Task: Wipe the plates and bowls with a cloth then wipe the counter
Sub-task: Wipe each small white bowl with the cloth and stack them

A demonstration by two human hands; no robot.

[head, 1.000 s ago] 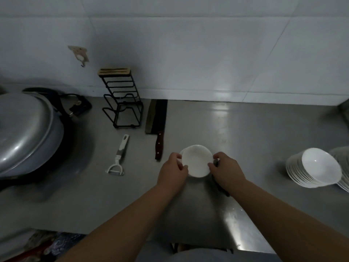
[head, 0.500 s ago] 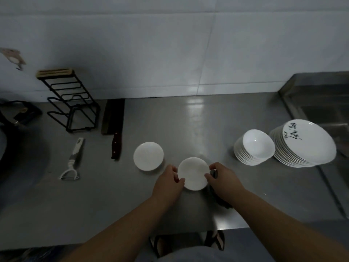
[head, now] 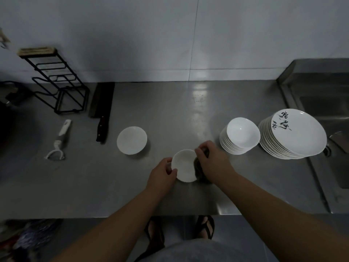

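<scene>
At the bench [head: 188, 114], left grip [head: 161, 174] clamps the small bowl [head: 184, 165]; right grip [head: 213, 163] clamps a dark cloth [head: 198, 171] against it.

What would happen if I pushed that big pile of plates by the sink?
The plate stack would probably feel heavy, being many plates piled up. It sits beside the sink, so a shove might tip plates in. They look glazed, likely slippery and breakable.

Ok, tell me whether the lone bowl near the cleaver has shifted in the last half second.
No. The lone bowl lies just right of the cleaver handle, level with its end, exactly as before; only the camera swung.
</scene>
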